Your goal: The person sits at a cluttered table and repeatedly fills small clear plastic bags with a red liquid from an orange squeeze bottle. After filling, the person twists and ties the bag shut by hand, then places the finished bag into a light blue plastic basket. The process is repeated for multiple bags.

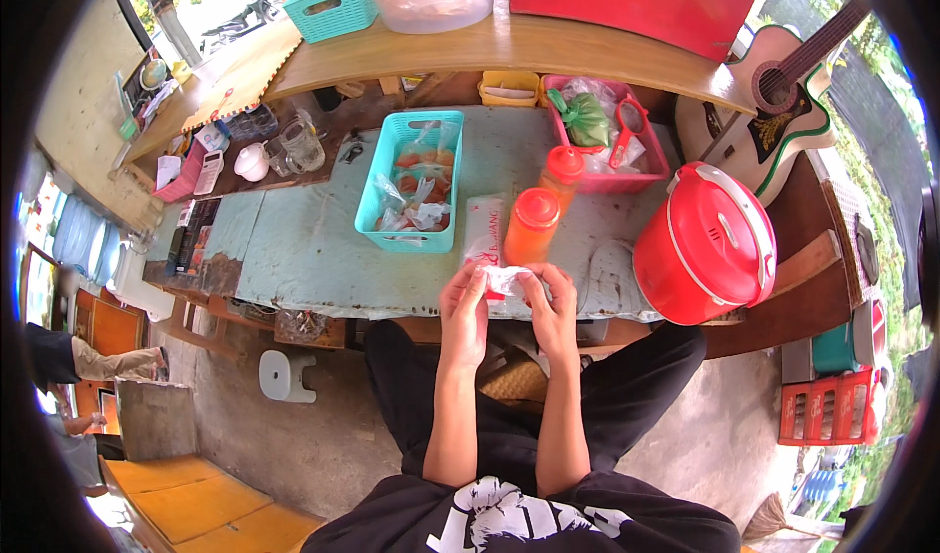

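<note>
My left hand and my right hand are raised together over my lap at the near edge of a grey-green table. Both pinch a small clear plastic bag between their fingertips. Just beyond the bag lies a white plastic packet with red print. Two orange squeeze bottles with red caps stand right behind my hands.
A teal basket of small filled bags sits mid-table. A pink basket stands behind the bottles, a red round cooler at right, a guitar beyond it. Mugs and clutter lie at far left. A white stool stands on the floor.
</note>
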Demonstrator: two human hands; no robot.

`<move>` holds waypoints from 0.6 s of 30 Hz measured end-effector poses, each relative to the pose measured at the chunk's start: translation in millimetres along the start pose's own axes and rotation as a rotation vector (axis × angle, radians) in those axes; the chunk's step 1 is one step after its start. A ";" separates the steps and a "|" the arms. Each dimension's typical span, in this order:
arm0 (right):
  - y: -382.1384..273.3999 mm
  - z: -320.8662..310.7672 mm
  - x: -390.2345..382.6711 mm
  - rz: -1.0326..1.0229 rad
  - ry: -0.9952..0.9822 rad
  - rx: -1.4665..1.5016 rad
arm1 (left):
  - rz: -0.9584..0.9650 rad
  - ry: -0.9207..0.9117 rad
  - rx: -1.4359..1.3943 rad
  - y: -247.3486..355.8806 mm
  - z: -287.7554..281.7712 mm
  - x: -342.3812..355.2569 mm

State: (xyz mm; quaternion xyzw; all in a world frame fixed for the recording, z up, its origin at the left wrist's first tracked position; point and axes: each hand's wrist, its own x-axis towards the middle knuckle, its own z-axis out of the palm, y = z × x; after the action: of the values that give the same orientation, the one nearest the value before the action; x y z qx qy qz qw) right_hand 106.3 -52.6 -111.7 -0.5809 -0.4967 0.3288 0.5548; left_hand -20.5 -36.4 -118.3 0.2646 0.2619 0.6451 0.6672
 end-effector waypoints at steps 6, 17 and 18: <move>7.4 -4.3 2.3 0.073 -0.056 0.078 | 0.056 0.000 0.347 -6.0 -1.1 1.0; 8.8 3.0 2.5 0.049 -0.071 0.248 | 0.069 0.034 0.086 8.1 2.3 2.3; 9.0 3.7 3.3 0.083 -0.045 0.296 | 0.101 0.031 0.181 6.5 -1.5 2.3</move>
State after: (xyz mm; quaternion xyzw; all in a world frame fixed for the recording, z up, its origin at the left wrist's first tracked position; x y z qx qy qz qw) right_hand 105.7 -47.3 -120.6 -0.5053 -0.4307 0.4341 0.6090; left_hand -26.2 -33.9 -114.9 0.3269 0.3156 0.6557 0.6030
